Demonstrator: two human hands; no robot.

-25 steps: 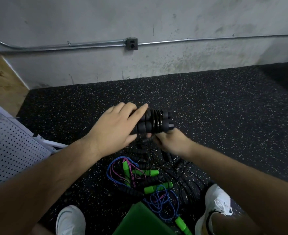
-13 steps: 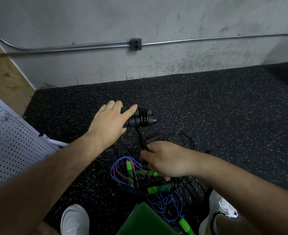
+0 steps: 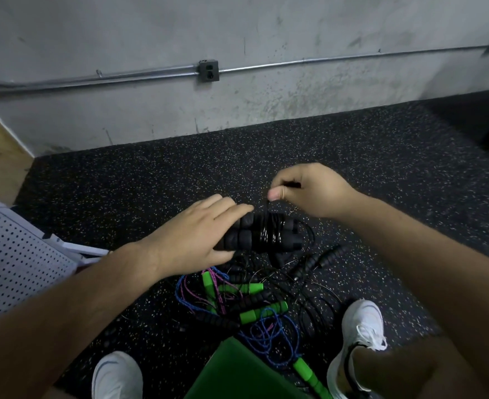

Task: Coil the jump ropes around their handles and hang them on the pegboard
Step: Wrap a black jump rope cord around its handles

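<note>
Holding the black handles (image 3: 262, 236) side by side just above the floor (image 3: 367, 156), mid-view, the left hand (image 3: 191, 237) has its grip wrapped round their foam ends. The right hand (image 3: 312, 191), at one o'clock from them, pinches the thin black cord (image 3: 267, 207) taut between thumb and forefinger. The cord looks light, wiry and springy, likely to unwind if slackened, while the ribbed foam should offer a sure hold. Loose ropes (image 3: 249, 300) lie tangled at six o'clock, the pegboard (image 3: 15, 263) at nine.

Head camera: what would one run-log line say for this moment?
step: coiling | left hand: holds black handles | right hand: pinches black rope above them | other ropes: floor pile
</note>
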